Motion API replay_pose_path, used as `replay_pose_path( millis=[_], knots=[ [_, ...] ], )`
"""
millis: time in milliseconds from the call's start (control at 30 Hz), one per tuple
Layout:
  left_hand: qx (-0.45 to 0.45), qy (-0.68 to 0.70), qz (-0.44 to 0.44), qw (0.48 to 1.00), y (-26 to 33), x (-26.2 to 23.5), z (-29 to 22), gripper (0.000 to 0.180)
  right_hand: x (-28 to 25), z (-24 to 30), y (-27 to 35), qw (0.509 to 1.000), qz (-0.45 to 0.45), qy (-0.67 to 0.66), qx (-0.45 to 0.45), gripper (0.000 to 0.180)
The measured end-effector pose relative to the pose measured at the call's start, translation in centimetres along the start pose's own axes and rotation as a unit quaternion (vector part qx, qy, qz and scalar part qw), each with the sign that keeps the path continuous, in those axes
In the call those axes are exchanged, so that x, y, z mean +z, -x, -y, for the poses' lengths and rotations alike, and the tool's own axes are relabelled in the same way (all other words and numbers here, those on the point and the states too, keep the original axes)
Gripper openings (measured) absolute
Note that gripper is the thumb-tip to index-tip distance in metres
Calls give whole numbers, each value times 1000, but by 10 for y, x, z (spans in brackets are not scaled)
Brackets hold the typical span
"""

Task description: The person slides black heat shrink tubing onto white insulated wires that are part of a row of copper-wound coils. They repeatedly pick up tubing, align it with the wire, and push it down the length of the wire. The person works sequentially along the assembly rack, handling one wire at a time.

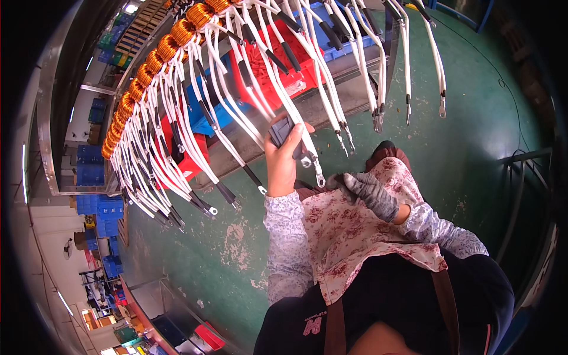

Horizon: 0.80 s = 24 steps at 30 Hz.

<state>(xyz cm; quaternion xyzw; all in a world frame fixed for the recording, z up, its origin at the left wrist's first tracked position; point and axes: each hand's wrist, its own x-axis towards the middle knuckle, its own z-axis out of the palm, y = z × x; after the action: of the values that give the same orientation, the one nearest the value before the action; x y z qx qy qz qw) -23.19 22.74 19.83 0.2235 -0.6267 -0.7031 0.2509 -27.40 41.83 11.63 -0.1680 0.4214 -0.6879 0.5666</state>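
My bare left hand [283, 164] is closed round a dark grey block-shaped piece [281, 131], thumb pressed over it. White sleeved cables [300, 121] pass right beside that thumb, and a ring terminal [320, 179] at their lower end hangs just below the hand. My right hand [374, 195], in a grey glove, is held in front of the flowered apron [343, 228], a little right of that terminal. Its fingers are curled together, and what they hold, if anything, is hidden. Above hangs a row of copper-wound coils [167, 47] with white, black-banded leads.
Behind the hanging leads stand red bins [303, 70] and blue bins [204, 112] on a metal bench. More leads with terminals [442, 106] hang at the right. Blue crates [90, 165] are stacked at the far left. The green floor [236, 242] is worn in patches.
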Motion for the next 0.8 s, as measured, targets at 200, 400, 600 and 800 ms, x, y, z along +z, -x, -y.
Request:
replay_pose_path(
  millis=[200,400,600,800],
  knots=[
    [-16,18,52,998,-4,17,0,34,8,2,17,982,-81,109,-132,27],
    [-11,44,59,997,-5,26,6,35,21,2,27,970,-111,95,-193,29],
    [8,76,62,995,-8,37,11,29,34,17,6,935,-258,150,-190,29],
    [0,59,67,996,-12,29,10,29,17,28,-5,898,-248,267,-249,28]
  ],
)
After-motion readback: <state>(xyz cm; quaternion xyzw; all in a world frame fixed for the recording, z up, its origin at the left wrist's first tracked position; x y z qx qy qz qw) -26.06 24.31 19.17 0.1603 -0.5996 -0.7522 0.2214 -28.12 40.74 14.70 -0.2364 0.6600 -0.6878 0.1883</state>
